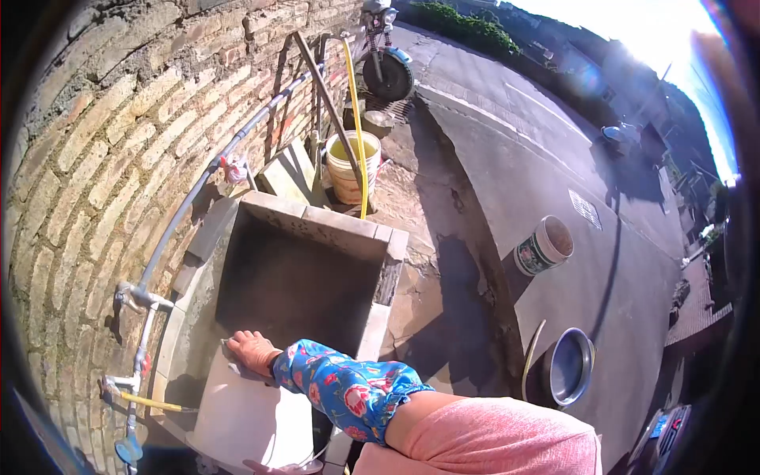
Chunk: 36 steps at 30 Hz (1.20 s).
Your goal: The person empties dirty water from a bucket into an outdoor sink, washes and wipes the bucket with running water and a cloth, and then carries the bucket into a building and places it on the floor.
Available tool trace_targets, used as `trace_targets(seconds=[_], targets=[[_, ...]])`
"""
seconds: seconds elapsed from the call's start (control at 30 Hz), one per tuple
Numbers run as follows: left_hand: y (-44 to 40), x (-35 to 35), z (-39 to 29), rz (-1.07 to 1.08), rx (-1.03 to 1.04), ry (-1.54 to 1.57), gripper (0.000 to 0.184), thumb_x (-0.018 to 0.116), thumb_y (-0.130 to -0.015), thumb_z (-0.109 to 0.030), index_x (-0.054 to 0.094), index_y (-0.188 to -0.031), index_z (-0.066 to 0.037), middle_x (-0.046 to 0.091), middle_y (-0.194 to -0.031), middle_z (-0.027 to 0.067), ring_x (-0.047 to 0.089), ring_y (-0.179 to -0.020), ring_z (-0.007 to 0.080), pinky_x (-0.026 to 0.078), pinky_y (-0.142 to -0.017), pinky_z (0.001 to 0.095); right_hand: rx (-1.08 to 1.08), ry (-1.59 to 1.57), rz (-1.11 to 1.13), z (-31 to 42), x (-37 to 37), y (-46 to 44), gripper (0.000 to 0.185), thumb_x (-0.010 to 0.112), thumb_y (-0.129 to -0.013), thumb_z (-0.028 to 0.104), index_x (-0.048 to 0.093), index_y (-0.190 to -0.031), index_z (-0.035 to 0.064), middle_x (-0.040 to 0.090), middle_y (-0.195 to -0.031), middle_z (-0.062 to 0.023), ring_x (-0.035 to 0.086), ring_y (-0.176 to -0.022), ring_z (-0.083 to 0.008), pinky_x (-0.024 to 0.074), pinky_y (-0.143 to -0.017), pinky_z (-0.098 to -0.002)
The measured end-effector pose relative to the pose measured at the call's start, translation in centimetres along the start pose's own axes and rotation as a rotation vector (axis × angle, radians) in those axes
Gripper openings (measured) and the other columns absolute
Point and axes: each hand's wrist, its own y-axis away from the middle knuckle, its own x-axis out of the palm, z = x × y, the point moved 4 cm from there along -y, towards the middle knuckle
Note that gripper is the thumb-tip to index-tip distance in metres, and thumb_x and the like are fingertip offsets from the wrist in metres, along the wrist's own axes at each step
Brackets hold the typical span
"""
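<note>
My right hand [252, 353], in a blue floral sleeve cover [348, 388], presses against the upper end of a white bucket [253, 416]. Its fingers are bent over a small greyish cloth, mostly hidden under the palm. The bucket lies tilted at the near end of a tiled basin [378, 328], its side in sunlight. Dark, murky-looking contents or shadow fill the basin beyond it. At the bottom edge, a pinkish-brown patch by the bucket may be part of my left hand; its fingers cannot be made out.
Pipes [178, 210] and taps run along the brick wall [103, 158] at left. Behind the basin stands a bucket [348, 178] with a wooden pole and yellow hose [354, 103]. A patterned bucket [544, 246] and metal basin [571, 366] are at right; a motorbike [388, 71] is farther back.
</note>
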Motion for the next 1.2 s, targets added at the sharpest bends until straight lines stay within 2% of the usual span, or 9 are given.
trace_targets(seconds=[0.17,0.33,0.4,0.47,0.67,1.03,1.13,1.17,1.2], targets=[[-0.2,3.7,-0.7,0.195,0.089,-0.139,0.051,0.036,-0.095,-0.032,0.032,-0.135,-0.001,0.048,-0.119,0.0125,0.049,-0.104,0.0209,0.042,-0.087,0.0335,-0.087,0.067,-0.026,0.2,1.3,5.7,0.034,0.061,-0.073,0.016,0.055,-0.105,0.0084,0.048,-0.106,-0.0134,0.046,-0.104,-0.0302,0.0433,-0.084,-0.0424],[0.1,4.0,-0.6,0.346,0.169,-0.209,0.050,0.036,-0.095,-0.031,0.031,-0.136,-0.002,0.049,-0.118,0.0123,0.049,-0.103,0.0202,0.043,-0.085,0.0328,-0.049,-0.171,0.017,3.4,4.8,11.9,0.027,0.059,-0.072,0.012,0.055,-0.098,0.0058,0.051,-0.101,-0.0142,0.048,-0.100,-0.0338,0.0438,-0.086,-0.0429],[0.5,4.3,-0.4,0.408,0.187,-0.227,0.050,0.037,-0.095,-0.030,0.030,-0.137,-0.003,0.049,-0.118,0.0122,0.049,-0.103,0.0199,0.043,-0.085,0.0326,-0.086,-0.335,-0.007,2.9,7.4,13.5,0.025,0.058,-0.069,0.011,0.055,-0.093,0.0025,0.055,-0.096,-0.0191,0.056,-0.093,-0.0359,0.0471,-0.078,-0.0430],[1.2,4.7,0.0,0.454,0.202,-0.240,0.050,0.037,-0.095,-0.030,0.030,-0.137,-0.003,0.049,-0.118,0.0121,0.049,-0.102,0.0197,0.043,-0.084,0.0323,-0.119,-0.347,0.081,4.4,5.7,16.4,0.031,0.056,-0.070,0.006,0.059,-0.101,0.0031,0.059,-0.089,-0.0200,0.059,-0.085,-0.0355,0.0471,-0.076,-0.0407],[3.0,4.7,1.5,0.505,0.255,-0.305,0.051,0.037,-0.095,-0.028,0.028,-0.139,-0.005,0.049,-0.118,0.0118,0.049,-0.101,0.0188,0.044,-0.082,0.0315,0.076,-0.242,0.208,2.0,7.4,20.2,0.037,0.057,-0.063,0.010,0.060,-0.099,0.0029,0.062,-0.090,-0.0197,0.060,-0.088,-0.0359,0.0479,-0.078,-0.0400],[3.6,3.1,4.2,0.508,0.369,-0.434,0.052,0.038,-0.095,-0.026,0.025,-0.142,-0.008,0.049,-0.117,0.0114,0.049,-0.099,0.0173,0.045,-0.079,0.0300,0.380,-0.578,-0.160,-0.4,0.4,25.3,0.031,0.061,-0.069,0.016,0.060,-0.097,0.0025,0.062,-0.081,-0.0192,0.061,-0.081,-0.0349,0.0473,-0.073,-0.0418],[0.9,-0.9,4.7,0.506,0.451,-0.439,0.053,0.038,-0.094,-0.025,0.024,-0.143,-0.008,0.049,-0.117,0.0112,0.049,-0.098,0.0169,0.045,-0.078,0.0296,0.401,-0.626,-0.230,-0.1,-1.0,25.1,0.037,0.059,-0.074,0.017,0.056,-0.107,0.0011,0.061,-0.087,-0.0217,0.061,-0.081,-0.0341,0.0472,-0.074,-0.0405],[-0.9,-2.6,5.1,0.518,0.479,-0.420,0.053,0.038,-0.094,-0.025,0.023,-0.143,-0.009,0.049,-0.117,0.0112,0.049,-0.098,0.0168,0.045,-0.078,0.0295,0.342,-0.736,-0.286,-0.2,-1.1,24.8,0.036,0.060,-0.076,0.016,0.056,-0.109,0.0014,0.062,-0.084,-0.0185,0.061,-0.079,-0.0300,0.0479,-0.072,-0.0387],[-1.5,-5.5,4.8,0.518,0.478,-0.387,0.053,0.038,-0.094,-0.025,0.023,-0.143,-0.009,0.049,-0.117,0.0111,0.049,-0.097,0.0167,0.045,-0.077,0.0294,0.444,-0.856,-0.253,1.3,-3.5,25.2,0.032,0.060,-0.074,0.015,0.058,-0.104,0.0017,0.063,-0.079,-0.0165,0.060,-0.073,-0.0253,0.0475,-0.070,-0.0351]])
